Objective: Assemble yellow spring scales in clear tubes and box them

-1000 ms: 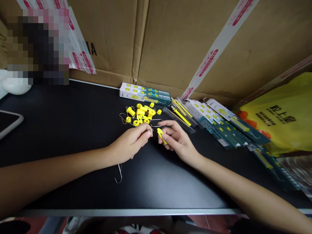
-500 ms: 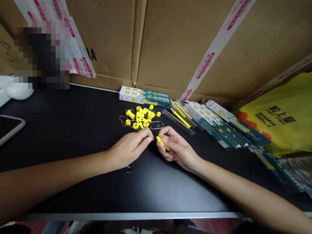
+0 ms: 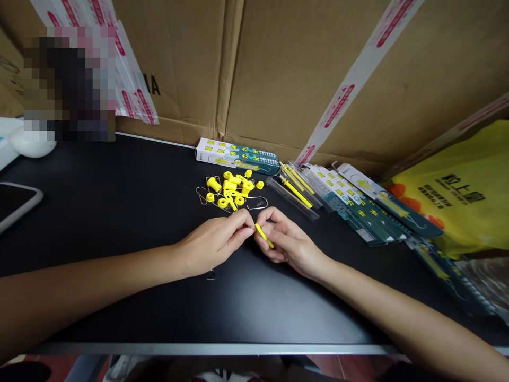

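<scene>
My right hand [image 3: 288,239] is closed around a slim yellow plastic piece [image 3: 264,235], held at a slant between thumb and fingers. Thumb and forefinger of my left hand [image 3: 220,239] pinch a small metal wire piece [image 3: 252,226], mostly hidden by the fingertips. Its exposed end meets the upper end of the yellow piece; whether the two are joined, I cannot tell. Just beyond my hands lies a pile of yellow plastic caps and fittings [image 3: 229,185], mixed with wire hooks and springs. One loose wire hook [image 3: 211,275] rests on the black table below my left wrist.
Clear tubes with yellow rods [image 3: 296,192] lie right of the pile. A printed box [image 3: 236,155] stands behind it. Flattened printed boxes [image 3: 358,207] and a yellow bag [image 3: 461,185] occupy the right. A phone [image 3: 18,204] lies left; large cardboard [image 3: 175,63] borders the back.
My left hand has moved slightly right, bringing the metal wire piece up to the yellow plastic piece. My right hand has turned the yellow piece a little.
</scene>
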Tool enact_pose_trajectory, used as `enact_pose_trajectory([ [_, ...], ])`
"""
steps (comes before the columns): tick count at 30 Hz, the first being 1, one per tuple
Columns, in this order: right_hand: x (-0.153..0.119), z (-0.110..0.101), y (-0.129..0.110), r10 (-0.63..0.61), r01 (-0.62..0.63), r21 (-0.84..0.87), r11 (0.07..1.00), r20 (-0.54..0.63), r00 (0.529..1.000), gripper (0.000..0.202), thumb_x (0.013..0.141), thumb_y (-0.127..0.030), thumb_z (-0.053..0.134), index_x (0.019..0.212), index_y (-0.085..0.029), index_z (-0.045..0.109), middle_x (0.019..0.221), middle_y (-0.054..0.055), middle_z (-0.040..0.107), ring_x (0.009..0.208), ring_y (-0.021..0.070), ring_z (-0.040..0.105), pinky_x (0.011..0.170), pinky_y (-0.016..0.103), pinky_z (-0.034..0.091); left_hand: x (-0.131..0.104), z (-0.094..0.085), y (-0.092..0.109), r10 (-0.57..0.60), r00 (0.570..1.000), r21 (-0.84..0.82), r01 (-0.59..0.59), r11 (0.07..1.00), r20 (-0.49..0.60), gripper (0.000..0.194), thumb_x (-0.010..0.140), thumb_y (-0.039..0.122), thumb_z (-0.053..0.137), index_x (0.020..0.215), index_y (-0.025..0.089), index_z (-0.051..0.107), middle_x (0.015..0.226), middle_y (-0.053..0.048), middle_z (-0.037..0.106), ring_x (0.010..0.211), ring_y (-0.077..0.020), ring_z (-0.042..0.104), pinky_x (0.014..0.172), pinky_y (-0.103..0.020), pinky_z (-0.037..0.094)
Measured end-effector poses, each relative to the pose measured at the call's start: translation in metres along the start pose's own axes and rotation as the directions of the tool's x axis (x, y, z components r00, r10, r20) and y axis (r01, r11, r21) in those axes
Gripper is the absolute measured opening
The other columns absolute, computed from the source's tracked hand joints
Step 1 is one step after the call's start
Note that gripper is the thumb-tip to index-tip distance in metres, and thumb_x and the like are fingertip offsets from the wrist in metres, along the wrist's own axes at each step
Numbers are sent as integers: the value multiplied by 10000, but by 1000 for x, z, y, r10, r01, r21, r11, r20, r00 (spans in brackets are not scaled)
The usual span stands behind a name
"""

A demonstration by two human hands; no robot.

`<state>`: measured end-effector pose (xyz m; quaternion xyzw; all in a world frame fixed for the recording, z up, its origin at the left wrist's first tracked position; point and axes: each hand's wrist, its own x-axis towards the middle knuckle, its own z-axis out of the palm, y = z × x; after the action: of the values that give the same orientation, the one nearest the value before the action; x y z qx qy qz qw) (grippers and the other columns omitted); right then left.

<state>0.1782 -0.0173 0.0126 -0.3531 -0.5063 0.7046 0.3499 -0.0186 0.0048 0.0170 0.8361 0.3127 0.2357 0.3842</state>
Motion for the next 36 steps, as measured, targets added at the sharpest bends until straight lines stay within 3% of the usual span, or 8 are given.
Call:
enact_pose_trajectory([
  [12,-1,1,-1,46,-46,-13,999,26,999,195,888,-363,555,918,-235,413,614,-87,437,416,33,211,380,152,131,0,0,-5,-18,999,-145,13,989,-28,139,961,287,356,937,204,465,689,44,522,614,-104,472,609,-225,358],
  [17,-1,2,-2,18,-15,56,998,-47,999,153,905,-347,512,898,-238,405,594,-92,380,420,43,209,380,153,137,1,1,-6,-24,999,-176,17,984,-40,128,944,283,409,931,195,500,776,22,550,641,-95,480,591,-213,359],
  [28,0,-1,-1,67,-68,21,998,26,997,160,926,-369,499,901,-240,407,587,-102,291,436,38,148,377,130,112,1,1,-5,-5,1000,-219,5,976,0,82,940,248,428,924,195,488,787,20,579,689,-98,515,629,-210,386],
  [36,0,-2,1,40,-40,21,999,32,999,104,954,-311,463,903,-234,415,583,-99,273,454,43,139,380,130,106,2,3,-8,-33,999,-278,32,960,2,91,932,263,442,922,185,487,769,35,591,508,-47,423,529,-193,343],
])
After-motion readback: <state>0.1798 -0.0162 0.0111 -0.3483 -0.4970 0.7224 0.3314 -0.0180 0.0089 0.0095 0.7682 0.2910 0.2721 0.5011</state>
